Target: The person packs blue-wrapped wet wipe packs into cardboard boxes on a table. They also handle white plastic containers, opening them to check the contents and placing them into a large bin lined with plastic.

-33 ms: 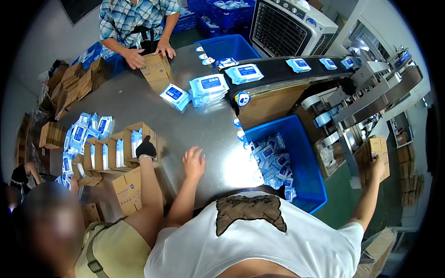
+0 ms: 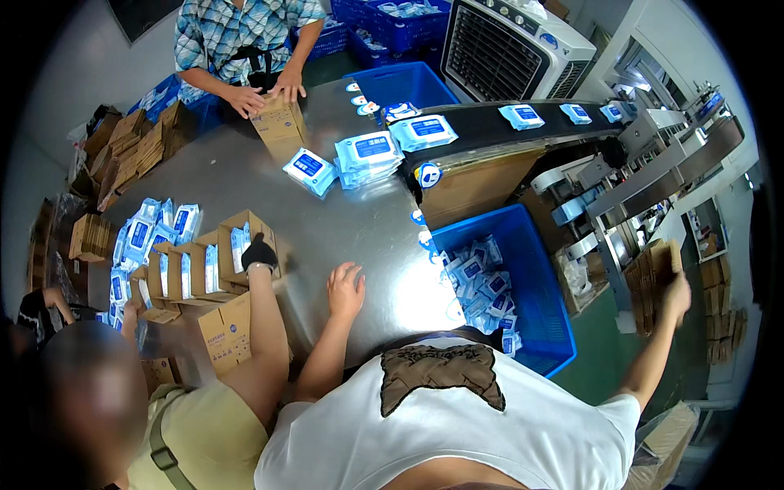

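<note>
My left hand (image 2: 347, 292) rests at the metal table (image 2: 371, 229), its fingers apart and nothing in them. Far out on the right, my right hand (image 2: 675, 299) is closed on a folded-flat cardboard carton (image 2: 675, 256), which stands nearly edge-on beside a stack of flattened cartons (image 2: 647, 282). The fingertips on that carton are partly hidden. Beyond my left hand, several blue-and-white wipes packs (image 2: 367, 153) lie piled at the conveyor's end, with a single wipes pack (image 2: 310, 170) beside them.
A co-worker's gloved hand (image 2: 260, 253) touches open cartons of wipes (image 2: 211, 261) on the left. Across the table, another person's hands press a carton (image 2: 279, 124). The conveyor (image 2: 555, 122) carries packs. A blue crate (image 2: 543, 298) of packs stands right of the table.
My right hand has shifted slightly right and down, and the carton in it has turned from face-on to edge-on. The gloved hand and the far person's hands have moved a little.
</note>
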A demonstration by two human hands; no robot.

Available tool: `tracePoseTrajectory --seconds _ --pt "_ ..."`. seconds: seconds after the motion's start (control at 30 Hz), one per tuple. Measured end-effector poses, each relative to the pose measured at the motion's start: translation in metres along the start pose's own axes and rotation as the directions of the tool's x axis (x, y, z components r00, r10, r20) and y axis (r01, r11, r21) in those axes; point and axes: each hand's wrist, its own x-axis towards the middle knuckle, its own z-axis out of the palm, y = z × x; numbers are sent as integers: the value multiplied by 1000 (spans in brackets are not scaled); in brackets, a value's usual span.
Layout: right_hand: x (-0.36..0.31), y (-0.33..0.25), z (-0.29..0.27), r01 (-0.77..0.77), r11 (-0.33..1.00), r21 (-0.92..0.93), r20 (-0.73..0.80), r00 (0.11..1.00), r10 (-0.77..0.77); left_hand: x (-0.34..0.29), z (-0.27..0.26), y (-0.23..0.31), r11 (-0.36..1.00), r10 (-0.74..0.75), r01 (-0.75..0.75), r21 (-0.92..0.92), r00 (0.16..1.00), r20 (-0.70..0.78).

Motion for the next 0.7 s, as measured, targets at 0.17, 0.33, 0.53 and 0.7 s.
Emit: tracePoseTrajectory --seconds 0.17,0.33,0.53,0.7 --pt "-49 -9 -160 322 887 332 -536 838 -104 -3 7 18 982 -123 125 -143 992 22" --pt "-138 -136 -167 270 34 962 -216 836 -504 20 -7 69 635 -243 300 -712 952 184" --pt "-271 -321 -36 -40 -188 981 -142 505 -852 17 -30 87 84 -489 276 -957 848 202" --pt "-338 -374 -32 -645 -98 758 15 168 -986 -27 -16 39 365 -655 291 -884 756 -22"
